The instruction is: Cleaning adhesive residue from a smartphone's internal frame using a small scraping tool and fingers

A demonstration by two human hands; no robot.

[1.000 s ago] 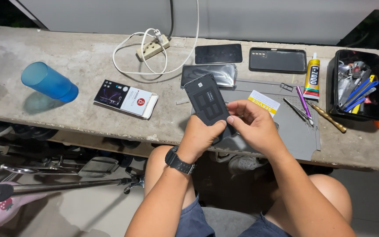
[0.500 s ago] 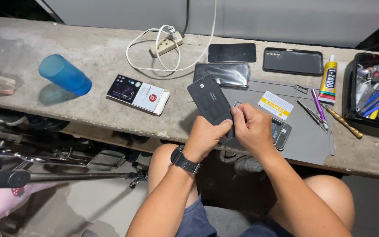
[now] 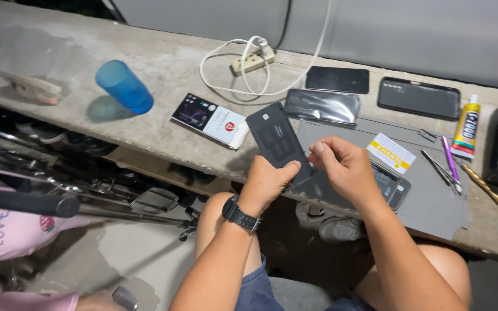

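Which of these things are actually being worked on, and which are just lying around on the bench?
In hand:
- left hand gripping the dark phone back panel
- right hand at the panel's lower edge
- opened phone on the grey mat

Lying about:
- blue cup
- glue tube
- power strip
- small box

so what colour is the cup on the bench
Translucent blue cup, lying tilted on the concrete bench; shown in the head view.

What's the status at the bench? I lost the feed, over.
Left hand grips dark phone panel, tilted up. Right hand pinches its lower edge. Opened phone beneath on grey mat.
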